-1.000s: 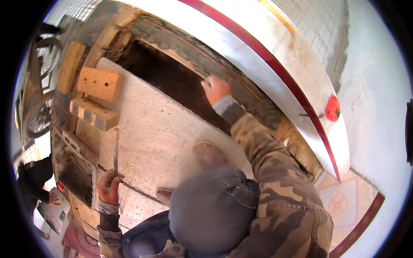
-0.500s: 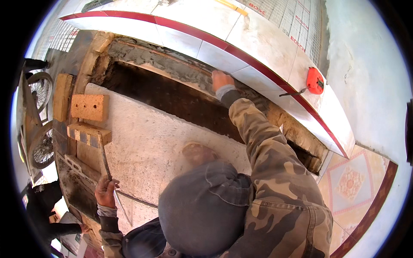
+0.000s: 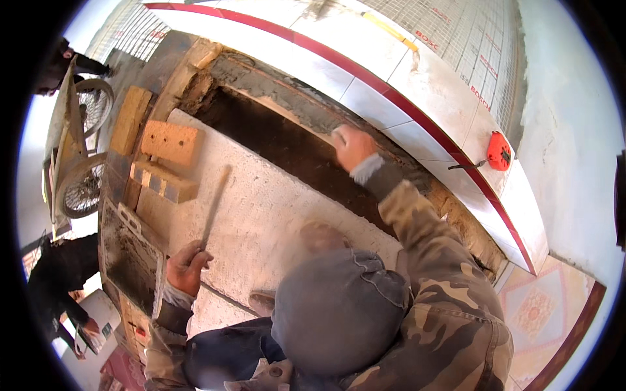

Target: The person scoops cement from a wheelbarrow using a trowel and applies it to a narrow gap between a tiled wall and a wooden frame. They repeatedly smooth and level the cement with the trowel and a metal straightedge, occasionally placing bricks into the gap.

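In my left hand (image 3: 186, 267) is a long thin rod (image 3: 214, 208), its fingers closed round the lower part. The rod points up and away over the pale rough slab (image 3: 248, 205). My right hand (image 3: 354, 146) is curled above the far side of the dark trench (image 3: 277, 140), next to the mortar-covered ledge (image 3: 261, 88). Whatever lies inside its fingers is hidden. Two bricks lie at the slab's left end: an orange one with holes (image 3: 172, 141) and a yellowish one with dark patches (image 3: 164, 182).
Behind the trench rises a white tiled step (image 3: 326, 68) with a red stripe; a red tape measure (image 3: 499, 151) and a yellow tool (image 3: 389, 29) lie on it. A mortar trough (image 3: 134, 264) stands left, near a wheeled cart (image 3: 81, 156). Other people (image 3: 62, 280) are at far left.
My right hand has lifted off the ledge and come nearer over the trench. My left hand has shifted, and the rod's tip has moved from the yellowish brick to over the slab.
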`<state>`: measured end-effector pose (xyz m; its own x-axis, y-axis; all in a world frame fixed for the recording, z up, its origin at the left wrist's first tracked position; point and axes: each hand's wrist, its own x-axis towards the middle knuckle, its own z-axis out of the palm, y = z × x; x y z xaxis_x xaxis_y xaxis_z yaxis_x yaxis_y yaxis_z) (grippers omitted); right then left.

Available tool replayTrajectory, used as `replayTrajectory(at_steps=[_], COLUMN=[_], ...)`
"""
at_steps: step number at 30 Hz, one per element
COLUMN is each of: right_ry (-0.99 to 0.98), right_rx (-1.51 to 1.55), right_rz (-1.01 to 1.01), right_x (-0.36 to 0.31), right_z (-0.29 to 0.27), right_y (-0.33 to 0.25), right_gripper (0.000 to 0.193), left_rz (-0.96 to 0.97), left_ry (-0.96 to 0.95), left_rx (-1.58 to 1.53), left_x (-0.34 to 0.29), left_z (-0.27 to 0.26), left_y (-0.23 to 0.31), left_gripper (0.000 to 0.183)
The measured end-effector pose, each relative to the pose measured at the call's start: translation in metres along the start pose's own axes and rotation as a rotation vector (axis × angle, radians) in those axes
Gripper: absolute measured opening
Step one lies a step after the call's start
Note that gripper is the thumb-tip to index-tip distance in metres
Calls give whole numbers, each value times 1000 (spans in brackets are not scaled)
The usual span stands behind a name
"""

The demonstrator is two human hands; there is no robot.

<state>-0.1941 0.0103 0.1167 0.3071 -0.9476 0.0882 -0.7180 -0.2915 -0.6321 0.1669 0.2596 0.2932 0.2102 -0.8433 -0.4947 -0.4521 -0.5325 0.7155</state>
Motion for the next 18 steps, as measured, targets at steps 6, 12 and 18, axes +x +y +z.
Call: replayTrajectory(at_steps=[6,12,18], right_ry=[9,-339,-389], right_rx=[425,226,299], right_rz=[-591,-855,-505], right_x=[-51,-71,-109], right_z=[-47,-37,-51], right_y=[-136,-137,-88], right_gripper=[18,28,21], left_rz=[-51,227,335], left_ry=[-219,-324,-578], left_rx=[12,475,957], left_x=[4,27,59], left_z=[39,76,131], left_y=[10,57,133], left_gripper=[29,24,18])
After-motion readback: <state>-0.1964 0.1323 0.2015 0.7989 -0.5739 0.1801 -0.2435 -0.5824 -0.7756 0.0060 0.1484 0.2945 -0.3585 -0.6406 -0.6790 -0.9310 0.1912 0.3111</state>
